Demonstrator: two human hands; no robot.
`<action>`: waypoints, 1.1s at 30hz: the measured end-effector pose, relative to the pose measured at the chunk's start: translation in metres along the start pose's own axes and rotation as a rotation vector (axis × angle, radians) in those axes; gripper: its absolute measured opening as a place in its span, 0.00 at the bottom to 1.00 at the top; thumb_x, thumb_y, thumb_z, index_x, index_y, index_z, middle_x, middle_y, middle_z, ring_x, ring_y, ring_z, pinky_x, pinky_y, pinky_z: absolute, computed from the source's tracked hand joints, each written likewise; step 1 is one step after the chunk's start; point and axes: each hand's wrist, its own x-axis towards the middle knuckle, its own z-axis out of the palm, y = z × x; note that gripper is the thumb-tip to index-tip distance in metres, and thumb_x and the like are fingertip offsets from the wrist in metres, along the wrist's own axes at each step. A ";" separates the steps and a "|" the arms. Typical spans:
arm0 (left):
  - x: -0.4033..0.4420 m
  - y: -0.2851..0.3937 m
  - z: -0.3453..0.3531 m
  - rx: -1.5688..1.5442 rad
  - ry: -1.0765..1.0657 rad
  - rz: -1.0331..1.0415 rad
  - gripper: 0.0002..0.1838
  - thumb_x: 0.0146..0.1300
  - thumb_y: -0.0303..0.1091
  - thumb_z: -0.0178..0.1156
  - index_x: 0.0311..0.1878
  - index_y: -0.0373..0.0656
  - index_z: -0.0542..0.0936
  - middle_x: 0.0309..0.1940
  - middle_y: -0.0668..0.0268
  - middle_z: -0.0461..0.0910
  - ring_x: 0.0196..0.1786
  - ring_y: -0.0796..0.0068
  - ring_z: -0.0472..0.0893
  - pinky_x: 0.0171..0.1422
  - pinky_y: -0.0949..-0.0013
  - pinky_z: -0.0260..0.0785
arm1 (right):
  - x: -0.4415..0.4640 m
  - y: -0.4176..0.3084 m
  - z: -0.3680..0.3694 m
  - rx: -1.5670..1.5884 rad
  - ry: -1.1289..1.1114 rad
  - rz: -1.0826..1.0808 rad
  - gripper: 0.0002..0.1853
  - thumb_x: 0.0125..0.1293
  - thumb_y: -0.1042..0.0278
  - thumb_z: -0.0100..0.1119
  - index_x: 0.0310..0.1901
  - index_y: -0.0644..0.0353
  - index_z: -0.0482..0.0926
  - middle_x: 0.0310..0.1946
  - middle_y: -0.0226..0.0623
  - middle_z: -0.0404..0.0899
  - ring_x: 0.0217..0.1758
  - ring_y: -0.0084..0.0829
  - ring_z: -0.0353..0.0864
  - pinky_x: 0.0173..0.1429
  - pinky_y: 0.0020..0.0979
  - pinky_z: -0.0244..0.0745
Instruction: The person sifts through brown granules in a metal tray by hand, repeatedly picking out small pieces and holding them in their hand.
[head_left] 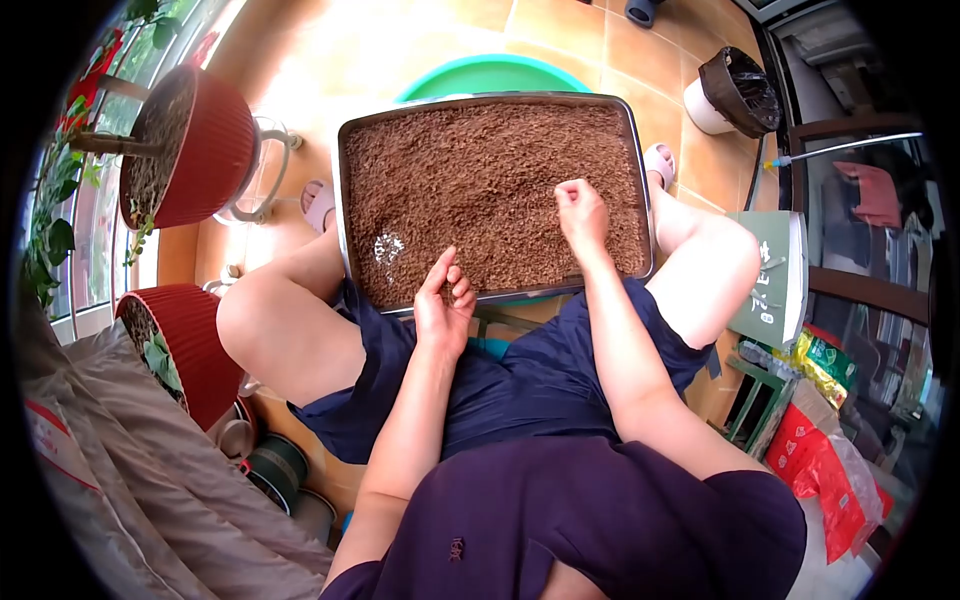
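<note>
A wide dark-rimmed tray (343, 215) full of brown, crumbly, soil-like material (480, 170) lies in front of my knees. Small white bits (388, 250) sit in a patch near its left side. My right hand (582, 215) is over the right part of the tray, its fingers closed in a pinch; anything between them is too small to see. Near the tray's front edge, my left hand (445, 302) is turned partly palm up with its fingers curled in. What it may hold I cannot make out.
A green basin (490, 72) shows behind the tray. Red plant pots (215, 145) stand at left, near the window. To the right are a lined bin (712, 105), a green book or box (765, 275) and red packaging (820, 460). Grey cloth (150, 480) hangs lower left.
</note>
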 end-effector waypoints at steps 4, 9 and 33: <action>0.000 -0.003 0.004 0.019 0.013 0.003 0.21 0.76 0.32 0.51 0.69 0.41 0.70 0.31 0.72 0.68 0.29 0.80 0.66 0.28 0.78 0.60 | 0.016 0.038 -0.009 0.099 0.010 0.068 0.07 0.65 0.64 0.64 0.43 0.51 0.86 0.36 0.38 0.87 0.41 0.39 0.87 0.45 0.40 0.80; 0.000 -0.007 0.006 0.041 -0.012 -0.007 0.20 0.76 0.32 0.51 0.68 0.41 0.70 0.31 0.73 0.68 0.29 0.80 0.66 0.29 0.78 0.60 | 0.004 0.052 -0.001 0.181 -0.114 0.048 0.09 0.62 0.67 0.59 0.42 0.48 0.87 0.35 0.37 0.86 0.39 0.37 0.86 0.43 0.38 0.80; 0.001 -0.008 0.002 0.098 -0.002 -0.024 0.18 0.75 0.32 0.52 0.66 0.42 0.72 0.32 0.73 0.69 0.29 0.81 0.66 0.29 0.79 0.61 | -0.004 0.040 0.025 0.235 -0.284 0.089 0.08 0.63 0.62 0.66 0.38 0.56 0.82 0.27 0.34 0.84 0.32 0.29 0.85 0.39 0.32 0.79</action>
